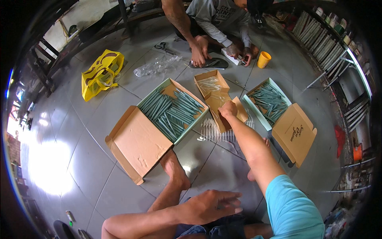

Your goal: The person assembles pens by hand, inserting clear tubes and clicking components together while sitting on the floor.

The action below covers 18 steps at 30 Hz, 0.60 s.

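The right hand (228, 108) reaches out, curled over the small brown box (217, 99) of clear tubes; I cannot tell what it pinches. The left hand (211, 206) rests spread, far behind that box.

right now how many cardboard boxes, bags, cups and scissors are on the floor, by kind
open cardboard boxes: 3 (large box of green sticks, small box with clear sleeves, box of green sticks on the right)
yellow bag: 1
orange cup: 1
scissors: 1
total: 6
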Motion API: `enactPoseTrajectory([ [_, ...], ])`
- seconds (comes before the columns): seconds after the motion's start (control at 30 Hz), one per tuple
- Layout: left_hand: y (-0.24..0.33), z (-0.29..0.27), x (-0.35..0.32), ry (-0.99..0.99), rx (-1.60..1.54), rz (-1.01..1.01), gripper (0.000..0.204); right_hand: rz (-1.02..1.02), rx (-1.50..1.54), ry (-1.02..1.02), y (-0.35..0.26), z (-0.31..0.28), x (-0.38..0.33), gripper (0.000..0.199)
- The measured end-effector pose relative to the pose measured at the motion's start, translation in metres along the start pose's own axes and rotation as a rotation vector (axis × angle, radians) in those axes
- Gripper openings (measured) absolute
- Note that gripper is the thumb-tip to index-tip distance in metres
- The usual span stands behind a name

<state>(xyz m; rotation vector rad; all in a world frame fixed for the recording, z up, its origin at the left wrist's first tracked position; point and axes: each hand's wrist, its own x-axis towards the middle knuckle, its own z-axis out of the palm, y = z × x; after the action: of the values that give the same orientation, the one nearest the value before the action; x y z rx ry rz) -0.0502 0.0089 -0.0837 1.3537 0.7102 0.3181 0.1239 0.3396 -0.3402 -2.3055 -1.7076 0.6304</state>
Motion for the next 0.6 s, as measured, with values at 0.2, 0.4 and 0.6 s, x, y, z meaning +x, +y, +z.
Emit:
enactPoseTrajectory([
  [0.2, 0.013, -0.003, 0.013, 0.120, -0.062, -0.012, 0.048, -0.020, 0.418, -0.045, 0.037, -0.014, 0.008, 0.024],
  [0.4, -0.002, -0.020, 0.037, 0.463, -0.412, 0.024, 0.047, -0.213, 0.749, -0.396, 0.025, -0.107, -0.080, 0.034],
  [0.6, 0.026, -0.015, 0.055, 0.667, -0.422, 0.044, 0.053, -0.383, 0.786, -0.589, 0.010, -0.248, -0.225, 0.032],
])
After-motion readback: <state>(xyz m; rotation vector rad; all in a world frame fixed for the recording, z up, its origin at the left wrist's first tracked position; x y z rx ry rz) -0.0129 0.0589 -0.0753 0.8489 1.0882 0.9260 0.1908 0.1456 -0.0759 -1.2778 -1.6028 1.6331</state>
